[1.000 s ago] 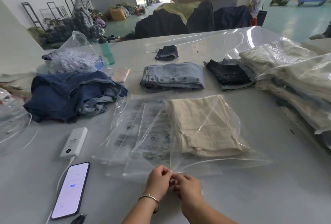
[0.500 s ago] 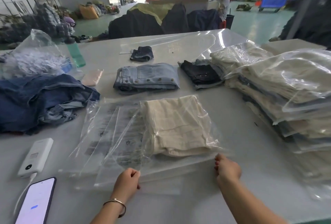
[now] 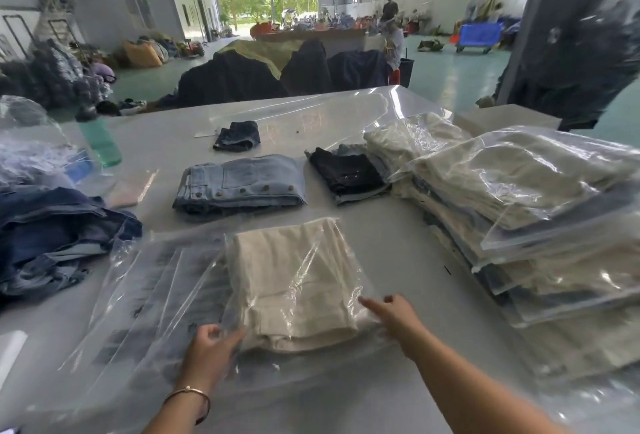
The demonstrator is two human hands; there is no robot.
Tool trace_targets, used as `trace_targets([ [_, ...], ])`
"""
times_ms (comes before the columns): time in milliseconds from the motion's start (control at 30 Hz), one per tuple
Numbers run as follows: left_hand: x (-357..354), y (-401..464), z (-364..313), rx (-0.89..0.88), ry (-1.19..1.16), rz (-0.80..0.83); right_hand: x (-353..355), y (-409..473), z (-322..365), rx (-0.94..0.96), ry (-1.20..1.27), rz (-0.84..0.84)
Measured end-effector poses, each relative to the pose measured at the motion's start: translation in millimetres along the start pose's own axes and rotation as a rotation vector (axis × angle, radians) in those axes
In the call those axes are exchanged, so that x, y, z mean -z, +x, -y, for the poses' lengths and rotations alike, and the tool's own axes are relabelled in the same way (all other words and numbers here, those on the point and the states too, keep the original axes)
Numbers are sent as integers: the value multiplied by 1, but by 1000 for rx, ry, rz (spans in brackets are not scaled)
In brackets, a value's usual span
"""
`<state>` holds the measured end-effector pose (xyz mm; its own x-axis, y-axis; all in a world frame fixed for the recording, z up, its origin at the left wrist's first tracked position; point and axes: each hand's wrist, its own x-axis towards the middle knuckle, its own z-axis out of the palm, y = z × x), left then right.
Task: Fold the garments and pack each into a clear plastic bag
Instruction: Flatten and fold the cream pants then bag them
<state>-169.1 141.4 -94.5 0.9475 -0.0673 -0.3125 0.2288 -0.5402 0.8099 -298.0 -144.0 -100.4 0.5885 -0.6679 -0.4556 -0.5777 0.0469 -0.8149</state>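
Hands (image 3: 211, 350) at bagged garment's (image 3: 294, 281) near edge

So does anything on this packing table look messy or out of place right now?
Mostly the dark denim heap at the left: crumpled and unfolded, unlike the folded light jeans and black garment. A small dark denim piece also lies loose farther back. The bagged stack at right leans unevenly.
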Motion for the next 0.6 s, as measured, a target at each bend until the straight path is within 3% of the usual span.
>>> trace_targets([
  [133,-27,9,-33,117,-92,-11,-15,6,27,-112,-11,173],
  [200,-33,13,-50,237,-288,123,-18,10,42,-125,30,234],
  [300,-42,5,-86,323,-513,357,-11,17,71,31,36,215],
  [467,-59,-14,-169,150,-658,302,73,17,138,386,-218,3],
  [600,-107,-33,-243,-60,-883,478,183,6,187,578,-246,-289],
])
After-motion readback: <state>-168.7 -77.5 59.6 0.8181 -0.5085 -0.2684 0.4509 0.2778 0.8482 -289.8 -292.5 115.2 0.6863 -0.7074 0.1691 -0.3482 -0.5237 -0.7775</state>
